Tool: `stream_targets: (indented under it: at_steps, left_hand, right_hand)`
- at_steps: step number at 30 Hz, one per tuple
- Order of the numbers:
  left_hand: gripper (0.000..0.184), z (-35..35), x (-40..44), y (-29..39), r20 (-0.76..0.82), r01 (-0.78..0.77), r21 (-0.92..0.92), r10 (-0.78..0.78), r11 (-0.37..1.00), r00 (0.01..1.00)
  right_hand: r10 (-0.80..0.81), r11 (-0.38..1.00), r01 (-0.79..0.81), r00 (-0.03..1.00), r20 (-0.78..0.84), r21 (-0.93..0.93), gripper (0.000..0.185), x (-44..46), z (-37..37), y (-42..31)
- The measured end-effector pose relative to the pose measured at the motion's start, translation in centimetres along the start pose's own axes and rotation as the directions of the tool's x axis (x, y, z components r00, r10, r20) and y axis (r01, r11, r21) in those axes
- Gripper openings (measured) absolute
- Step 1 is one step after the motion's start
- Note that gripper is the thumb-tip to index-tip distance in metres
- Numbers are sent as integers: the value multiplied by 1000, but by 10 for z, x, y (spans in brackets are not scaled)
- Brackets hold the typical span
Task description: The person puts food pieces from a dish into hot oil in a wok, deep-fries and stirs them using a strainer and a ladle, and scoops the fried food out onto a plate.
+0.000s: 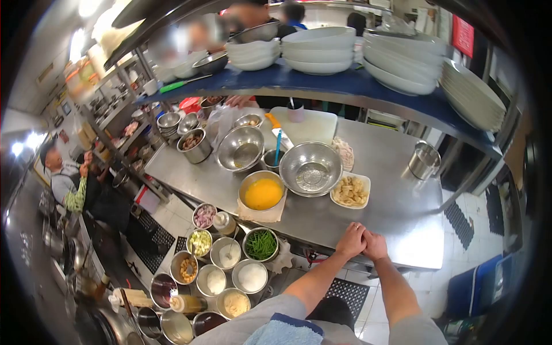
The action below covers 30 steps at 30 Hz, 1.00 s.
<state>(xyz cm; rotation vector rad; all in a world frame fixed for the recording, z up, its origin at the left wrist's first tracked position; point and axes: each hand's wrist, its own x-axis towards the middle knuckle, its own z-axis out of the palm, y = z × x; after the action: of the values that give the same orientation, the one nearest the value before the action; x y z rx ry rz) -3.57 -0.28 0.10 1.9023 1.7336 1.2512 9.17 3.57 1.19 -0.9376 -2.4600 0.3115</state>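
My left hand [350,239] and my right hand [375,245] rest against each other at the front edge of the steel table [397,213]. Both are closed, fingers folded together, and no object shows in them. Just beyond them stands a square white dish [351,191] of pale yellowish pieces. Behind and left of it is a perforated metal bowl [310,168]. A bowl of beaten egg [262,192] sits on a cloth [265,214] further left. Below the table edge, a metal container holds chopped green herbs [260,244].
White plates and bowls [318,49] are stacked on the blue shelf [247,86] overhead. An orange-handled knife [278,126] lies by the white cutting board [316,122]. A metal pot [424,160] stands at right. Several ingredient containers [225,253] are at lower left; a co-worker [72,178] stands beyond.
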Motion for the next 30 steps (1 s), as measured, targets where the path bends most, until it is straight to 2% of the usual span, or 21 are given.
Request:
stream_targets:
  at_steps: [8, 18, 21, 24, 30]
  left_hand:
    - [21, 12, 3, -10, -6, -41, 37, 42, 998, 999]
    - [21, 8, 4, -4, 12, -70, 71, 69, 995, 998]
    - [21, 2, 4, 0, 69, -8, 103, 1, 995, 998]
    - [21, 0, 4, 5, 58, 31, 88, -37, 996, 998]
    - [21, -1, 4, 4, 41, 8, 90, -12, 996, 999]
  right_hand:
    - [32, 998, -29, 997, 65, -46, 19, -4, 1, 5]
    - [37, 999, -36, 997, 69, -10, 21, -3, -4, 5]
    - [25, 1000, -25, 997, 70, -3, 20, -4, -2, 4]
    - [40, 999, -37, 996, 86, -32, 18, -1, -3, 3]
    - [36, 999, -34, 997, 74, -19, 18, -1, 0, 6]
